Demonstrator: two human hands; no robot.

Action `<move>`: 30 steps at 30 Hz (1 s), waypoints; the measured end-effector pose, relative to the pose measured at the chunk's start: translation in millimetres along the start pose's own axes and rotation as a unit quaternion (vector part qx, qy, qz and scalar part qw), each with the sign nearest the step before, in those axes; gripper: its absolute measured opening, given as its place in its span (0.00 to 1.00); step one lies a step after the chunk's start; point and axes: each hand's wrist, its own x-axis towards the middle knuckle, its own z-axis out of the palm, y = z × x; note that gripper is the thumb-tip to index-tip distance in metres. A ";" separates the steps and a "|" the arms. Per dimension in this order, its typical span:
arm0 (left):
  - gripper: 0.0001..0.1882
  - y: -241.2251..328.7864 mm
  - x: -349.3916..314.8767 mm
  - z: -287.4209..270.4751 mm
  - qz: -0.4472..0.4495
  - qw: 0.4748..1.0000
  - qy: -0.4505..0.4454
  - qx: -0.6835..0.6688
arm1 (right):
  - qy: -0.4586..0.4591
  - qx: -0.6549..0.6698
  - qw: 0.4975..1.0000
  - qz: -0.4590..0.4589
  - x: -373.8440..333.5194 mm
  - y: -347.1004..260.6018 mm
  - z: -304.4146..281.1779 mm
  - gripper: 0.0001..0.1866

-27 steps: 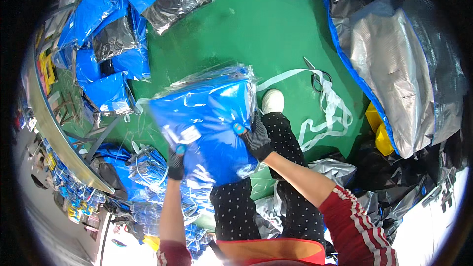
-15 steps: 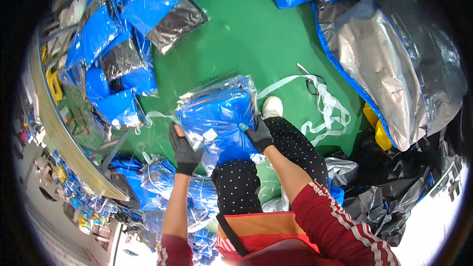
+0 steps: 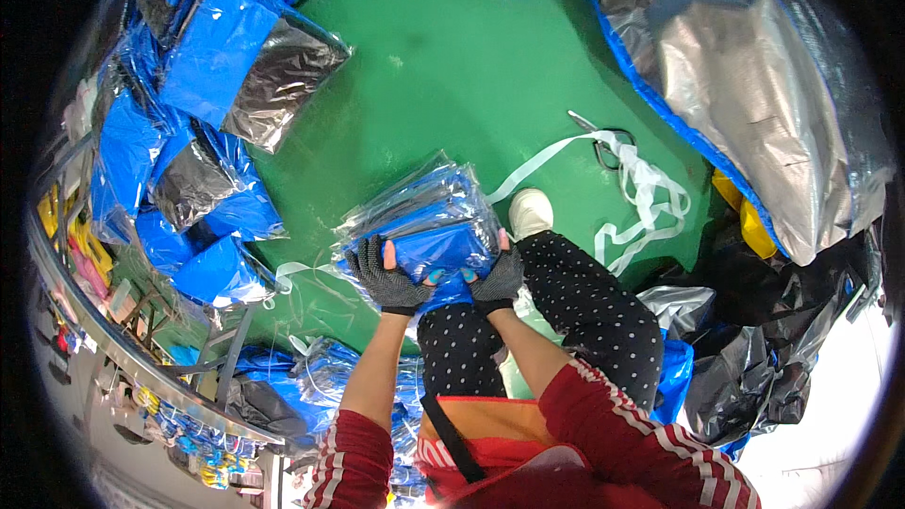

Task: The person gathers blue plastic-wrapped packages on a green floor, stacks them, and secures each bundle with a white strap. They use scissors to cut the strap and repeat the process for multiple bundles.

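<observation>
A stack of folded blue sheets in clear plastic bags (image 3: pixel 429 226) lies in front of my knees. My left hand (image 3: pixel 386 278), in a dark grey fingerless glove, grips its near left side. My right hand (image 3: pixel 497 275), gloved the same way, holds the near right side. Both thumbs point inward across the blue top; some fingertips are hidden by the stack. White flat strap (image 3: pixel 542 162) comes out from both sides of the stack and gathers in a loose tangle on the right. Dark-handled scissors (image 3: pixel 613 146) lie at the strap.
Bagged blue and black packs (image 3: pixel 212 57) are piled at the left. A large silver-grey sheet with blue edging (image 3: pixel 745 75) lies at the right, with black sheeting (image 3: pixel 754 358) nearer me. A curved-looking table edge (image 3: pixel 141 349) runs along the left. My white shoe (image 3: pixel 531 213) rests on the green floor (image 3: pixel 415 66).
My left hand has moved from beside the stack onto its near left part. The right hand has shifted down to the near edge. The stack sits slightly lower and its layers look straighter.
</observation>
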 end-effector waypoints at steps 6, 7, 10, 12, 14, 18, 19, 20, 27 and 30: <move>0.50 -23.0 -8.4 39.9 0.001 1.000 0.024 -0.011 | 0.046 -0.018 0.998 -0.038 18.6 26.0 37.1 0.51; 0.50 -25.2 -6.7 43.3 -0.004 0.999 0.028 -0.025 | 0.039 -0.024 0.998 -0.036 21.0 26.5 38.4 0.51; 0.50 -27.7 0.4 43.0 0.016 0.998 0.044 -0.045 | -0.012 0.041 0.999 0.017 26.7 11.8 24.3 0.53; 0.49 -25.9 -0.5 34.0 0.012 0.999 0.015 -0.035 | -0.013 -0.015 0.999 0.038 27.7 -10.1 0.7 0.55; 0.48 -21.2 -9.8 22.1 -0.019 0.997 -0.062 -0.047 | 0.107 0.035 0.985 -0.134 33.1 -38.3 -24.9 0.56; 0.49 -5.6 -56.7 11.8 -0.197 0.971 0.132 0.018 | -0.105 -0.264 0.896 -0.342 61.4 -97.8 -34.9 0.45; 0.45 -1.1 -69.6 18.2 -0.318 0.935 0.157 -0.029 | -0.073 -0.279 0.889 -0.357 73.6 -109.1 -25.8 0.39; 0.42 2.8 -81.0 29.7 -0.421 0.882 0.199 -0.081 | -0.072 -0.308 0.873 -0.371 83.9 -117.2 -15.9 0.33; 0.34 -22.6 -125.1 99.2 -0.523 0.816 0.160 -0.187 | -0.153 -0.289 0.888 -0.322 115.5 -114.3 30.0 0.24; 0.37 -32.1 -125.2 106.0 -0.546 0.780 0.180 -0.247 | -0.152 -0.283 0.878 -0.355 121.3 -111.2 46.5 0.21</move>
